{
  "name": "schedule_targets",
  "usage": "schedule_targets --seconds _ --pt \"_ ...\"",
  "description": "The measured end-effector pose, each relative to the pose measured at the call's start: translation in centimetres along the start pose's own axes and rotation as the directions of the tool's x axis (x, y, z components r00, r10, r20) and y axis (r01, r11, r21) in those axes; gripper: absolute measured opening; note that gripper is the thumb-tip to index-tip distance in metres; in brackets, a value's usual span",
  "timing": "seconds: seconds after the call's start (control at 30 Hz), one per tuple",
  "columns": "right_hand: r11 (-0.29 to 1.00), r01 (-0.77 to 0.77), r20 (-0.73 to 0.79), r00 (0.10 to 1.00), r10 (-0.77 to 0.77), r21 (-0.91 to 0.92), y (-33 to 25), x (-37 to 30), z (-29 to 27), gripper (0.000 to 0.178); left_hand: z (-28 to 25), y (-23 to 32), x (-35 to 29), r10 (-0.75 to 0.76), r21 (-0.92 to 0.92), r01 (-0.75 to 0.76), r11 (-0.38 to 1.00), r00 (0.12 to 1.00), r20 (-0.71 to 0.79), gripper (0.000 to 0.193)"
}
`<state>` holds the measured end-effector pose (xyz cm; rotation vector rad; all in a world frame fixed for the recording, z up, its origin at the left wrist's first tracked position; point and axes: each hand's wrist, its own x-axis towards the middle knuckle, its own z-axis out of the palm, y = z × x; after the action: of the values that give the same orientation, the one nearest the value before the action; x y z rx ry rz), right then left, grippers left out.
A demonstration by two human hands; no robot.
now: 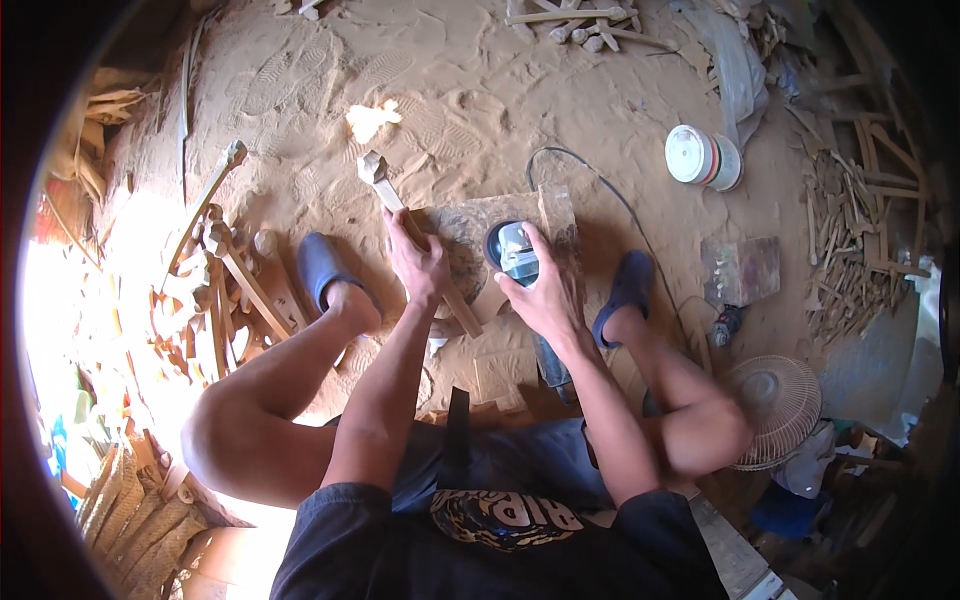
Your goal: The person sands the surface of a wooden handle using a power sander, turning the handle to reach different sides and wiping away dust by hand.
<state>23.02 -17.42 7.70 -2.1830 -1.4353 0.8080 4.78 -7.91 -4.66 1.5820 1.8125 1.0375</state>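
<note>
Clasping wooden stick (388, 192) mid-shaft in left hand (418, 262), fingers wrapped around it | leaving faceted knob (372, 167) on far-left side of grip, plain end (464, 316) on near-right side | gripping round black-rimmed tool (514, 250) between thumb and fingers of right hand (548, 292), right of stick, over wooden block (458, 220)

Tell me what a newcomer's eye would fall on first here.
Probably the two bare hands in the middle: the left hand grips a wooden stick with a knobbed end, while the right hand holds a power tool at a block between two blue shoes. Next, likely the bright patch of light on the sand beyond the stick, and the white bucket at upper right.
</note>
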Motion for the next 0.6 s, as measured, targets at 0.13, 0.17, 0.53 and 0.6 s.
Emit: schedule_targets --seconds 0.13,0.17,0.53,0.6 --pt "1.000 -0.021 -0.001 1.000 0.021 -0.022 0.0 -1.4 -0.1 0.090 0.1 0.1 0.1 -0.009 0.023 0.009 1.000 1.000 -0.008 0.067" --pt "0.999 -0.023 0.000 1.000 0.023 -0.023 0.3 -2.0 -0.2 0.090 0.2 0.1 0.0 -0.011 0.022 0.011 1.000 1.000 -0.006 0.067" --pt "0.972 -0.226 -0.119 0.965 0.233 0.066 3.2 -8.4 -3.1 0.086 0.3 -0.5 -0.1 -0.020 0.044 0.021 0.999 1.000 -0.016 0.064" --pt "0.965 -0.234 -0.151 0.956 0.250 0.116 4.9 -9.4 -3.8 0.086 0.3 0.2 -0.3 -0.039 -0.004 0.039 0.999 0.999 0.010 0.066"
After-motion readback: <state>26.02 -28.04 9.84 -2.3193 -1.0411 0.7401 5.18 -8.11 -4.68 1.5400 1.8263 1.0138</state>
